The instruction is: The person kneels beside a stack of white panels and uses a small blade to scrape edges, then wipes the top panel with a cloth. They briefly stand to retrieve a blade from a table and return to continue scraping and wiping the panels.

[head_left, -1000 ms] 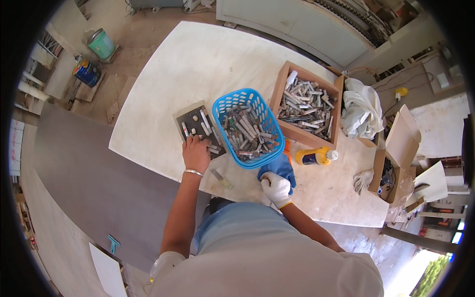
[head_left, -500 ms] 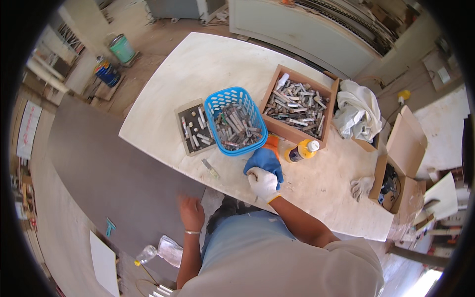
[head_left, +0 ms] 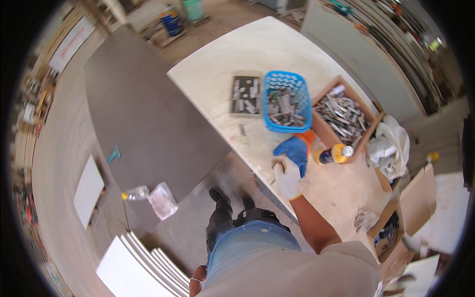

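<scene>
My right hand (head_left: pixel 288 179), in a white knitted glove, is over the table's near edge. Its fingers are curled closed against a blue and orange work glove (head_left: pixel 295 152); what lies inside the fist is hidden. Low at the picture's edge hangs my bare left hand (head_left: pixel 199 275) beside my body, a bracelet at the wrist, its fingers out of sight. Just beyond the work glove stands a blue plastic basket (head_left: pixel 308 106) full of short marker-like sticks. A yellow bottle with a white cap (head_left: pixel 336 154) is to its right. A small cutter-like tool (head_left: pixel 244 135) lies on the tabletop.
A shallow tray (head_left: pixel 232 101) of sticks and a wooden box (head_left: pixel 324 127) heaped with more flank the basket. Further right are white cloth (head_left: pixel 393 153), a loose glove (head_left: pixel 366 220) and an open carton (head_left: pixel 418 195). A grey board (head_left: pixel 148 109) adjoins the table; white panels (head_left: pixel 129 267) lean below.
The view has swung left, so the table sits further right. My left hand has dropped from beside the grey board to my side. My right hand stays closed by the blue glove.
</scene>
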Demonstrator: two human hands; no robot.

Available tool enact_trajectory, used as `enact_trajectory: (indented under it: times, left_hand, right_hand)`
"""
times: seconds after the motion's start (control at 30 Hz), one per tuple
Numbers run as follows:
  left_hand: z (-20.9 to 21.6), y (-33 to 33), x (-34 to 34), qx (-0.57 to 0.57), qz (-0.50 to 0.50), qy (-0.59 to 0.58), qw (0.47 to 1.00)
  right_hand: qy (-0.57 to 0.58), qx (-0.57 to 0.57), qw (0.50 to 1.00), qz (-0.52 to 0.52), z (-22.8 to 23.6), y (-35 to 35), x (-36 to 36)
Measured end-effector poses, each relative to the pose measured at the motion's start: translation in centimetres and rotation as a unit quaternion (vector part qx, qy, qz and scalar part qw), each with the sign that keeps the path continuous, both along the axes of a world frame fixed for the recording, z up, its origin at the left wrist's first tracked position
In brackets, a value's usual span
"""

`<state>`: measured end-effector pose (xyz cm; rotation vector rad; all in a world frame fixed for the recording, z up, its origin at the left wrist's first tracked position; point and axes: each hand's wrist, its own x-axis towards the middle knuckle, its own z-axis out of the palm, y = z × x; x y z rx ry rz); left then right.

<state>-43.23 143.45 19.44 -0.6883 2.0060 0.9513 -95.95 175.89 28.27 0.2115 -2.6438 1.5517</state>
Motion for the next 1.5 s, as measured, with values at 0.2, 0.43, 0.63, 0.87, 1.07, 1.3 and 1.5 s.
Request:
enact_trajectory:
  times: [0.2, 0.43, 0.63, 0.87, 1.07, 1.3, 1.5]
  left_hand:
    - [-0.1, 10.5, 10.8, 0.167, 0.28, -0.012, 0.945]
    - [5.7, 16.0, 14.0, 0.196, 0.306, 0.035, 0.931]
    - [5.4, 18.6, 20.5, 0.193, 0.447, 0.081, 0.87]
    - [2.3, 13.5, 32.6, 0.163, 0.473, 0.1, 0.86]
    - [0.4, 10.2, 39.8, 0.184, 0.47, 0.184, 0.843]
    - [-3.9, 9.3, 42.8, 0.205, 0.529, 0.195, 0.8]
    - [-5.9, 8.7, 43.5, 0.196, 0.66, 0.183, 0.702]
  right_hand:
    - [-0.208, 0.06, 0.911, 0.351, -3.7, -2.7, 10.1]
    - [-0.606, 0.191, 0.763, 0.116, -13.0, 0.5, 16.5]
    - [-0.653, 0.125, 0.736, 0.128, -15.1, -2.1, 22.4]
    - [-0.628, 0.141, 0.745, 0.175, -13.6, -10.7, 31.0]
    - [-0.646, 0.137, 0.732, 0.166, -11.7, -16.6, 36.0]
    - [-0.679, 0.128, 0.708, 0.146, -11.6, -23.9, 39.1]
    - [-0.605, 0.166, 0.755, 0.19, -12.0, -36.8, 42.2]
